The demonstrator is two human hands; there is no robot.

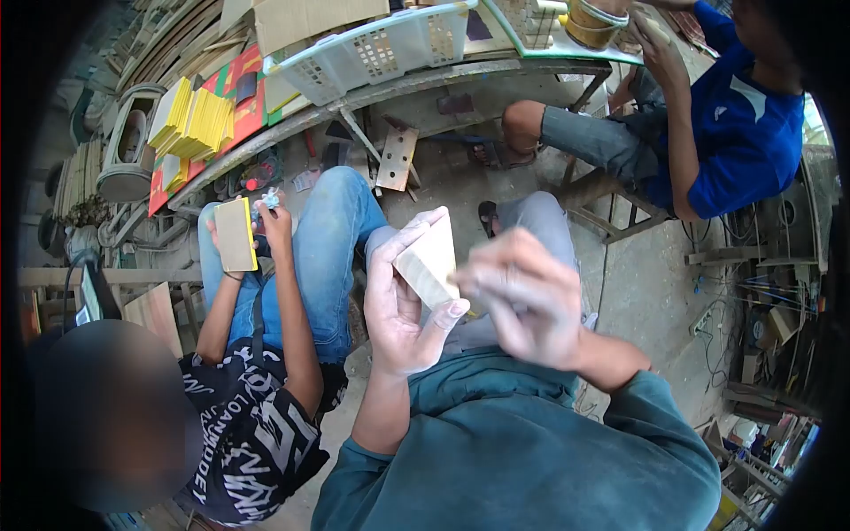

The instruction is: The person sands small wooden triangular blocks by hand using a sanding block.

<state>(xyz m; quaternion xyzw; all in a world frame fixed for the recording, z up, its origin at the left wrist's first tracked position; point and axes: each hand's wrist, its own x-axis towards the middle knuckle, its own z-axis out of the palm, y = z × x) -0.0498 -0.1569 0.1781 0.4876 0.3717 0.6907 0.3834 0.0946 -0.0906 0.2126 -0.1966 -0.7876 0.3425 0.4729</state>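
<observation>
A pale, angular wooden block (429,265) with a tapered top is held up in front of my lap. My left hand (398,305), dusted white, grips it with the fingers behind and the thumb at its lower edge. On the block's right side is my right hand (529,301), blurred by motion. Its fingers are curled together close to the block's edge. Whatever they pinch, if anything, is too smeared to make out.
To the left, a seated person holds a yellow-edged board (236,234) and a bluish wad (268,202). A bench carries stacked yellow-edged pieces (190,119) and a white plastic basket (376,53). Another person in a blue shirt (744,115) sits at upper right, near a bucket (595,22).
</observation>
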